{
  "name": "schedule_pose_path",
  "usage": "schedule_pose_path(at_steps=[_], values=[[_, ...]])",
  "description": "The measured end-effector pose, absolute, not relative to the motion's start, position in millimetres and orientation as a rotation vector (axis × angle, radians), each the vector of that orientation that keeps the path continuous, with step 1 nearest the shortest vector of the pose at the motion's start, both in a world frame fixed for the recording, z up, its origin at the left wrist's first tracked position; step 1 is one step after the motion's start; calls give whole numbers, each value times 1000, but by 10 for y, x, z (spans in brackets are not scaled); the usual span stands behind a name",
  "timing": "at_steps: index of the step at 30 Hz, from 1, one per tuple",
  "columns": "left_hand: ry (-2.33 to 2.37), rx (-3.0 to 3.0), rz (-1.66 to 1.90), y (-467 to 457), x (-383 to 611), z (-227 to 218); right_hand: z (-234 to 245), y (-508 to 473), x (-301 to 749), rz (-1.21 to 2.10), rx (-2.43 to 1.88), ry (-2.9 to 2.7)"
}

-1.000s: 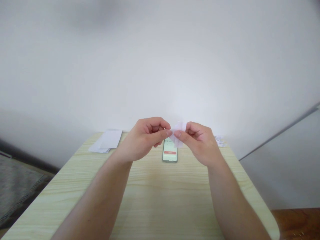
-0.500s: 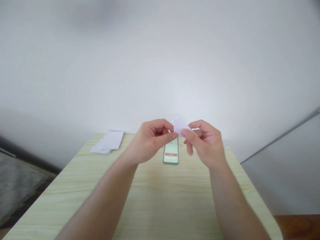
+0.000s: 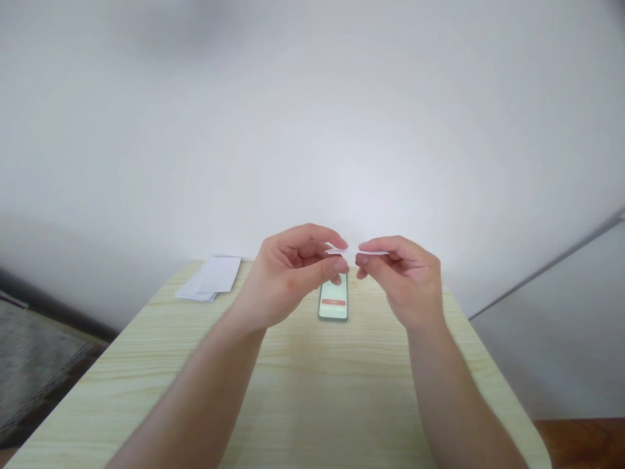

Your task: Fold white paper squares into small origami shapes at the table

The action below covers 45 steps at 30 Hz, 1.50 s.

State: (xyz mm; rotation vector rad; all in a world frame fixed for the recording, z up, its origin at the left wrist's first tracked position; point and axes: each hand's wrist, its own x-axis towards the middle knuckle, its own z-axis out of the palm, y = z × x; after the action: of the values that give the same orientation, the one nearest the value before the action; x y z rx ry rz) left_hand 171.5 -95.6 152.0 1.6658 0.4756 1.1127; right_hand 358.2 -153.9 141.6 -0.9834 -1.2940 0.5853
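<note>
A small folded piece of white paper (image 3: 373, 252) is held up above the far part of the table, seen nearly edge-on. My right hand (image 3: 407, 277) pinches its right part between thumb and fingers. My left hand (image 3: 295, 277) is closed around the left end, where a white edge shows between thumb and index finger. Whether the paper runs unbroken between the two hands I cannot tell against the white wall. Below the hands a phone (image 3: 333, 311) lies face up on the table, its screen lit with a red bar; its top end is hidden by my fingers.
Several white paper sheets (image 3: 219, 275) lie in a loose overlapping stack at the table's far left. The light wood-grain table (image 3: 332, 391) stands against a white wall (image 3: 312, 130). A grey patterned surface (image 3: 34, 365) lies beyond the left edge.
The paper has turned from showing its flat, pointed face to nearly edge-on. My left hand has shifted slightly up and its index finger has stretched over the paper; the right fingers have closed flatter.
</note>
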Motion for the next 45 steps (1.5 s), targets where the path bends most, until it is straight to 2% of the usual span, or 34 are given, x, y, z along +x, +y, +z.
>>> schedule_pose_path(at_steps=[12,45], values=[[483,1659,1260,-965,1751,1479,1435,-1565,3597,675,-910,-1343],[493,1610,1318,-1019,1783,1482,1419,-1585,3534,492,-971,-1272]])
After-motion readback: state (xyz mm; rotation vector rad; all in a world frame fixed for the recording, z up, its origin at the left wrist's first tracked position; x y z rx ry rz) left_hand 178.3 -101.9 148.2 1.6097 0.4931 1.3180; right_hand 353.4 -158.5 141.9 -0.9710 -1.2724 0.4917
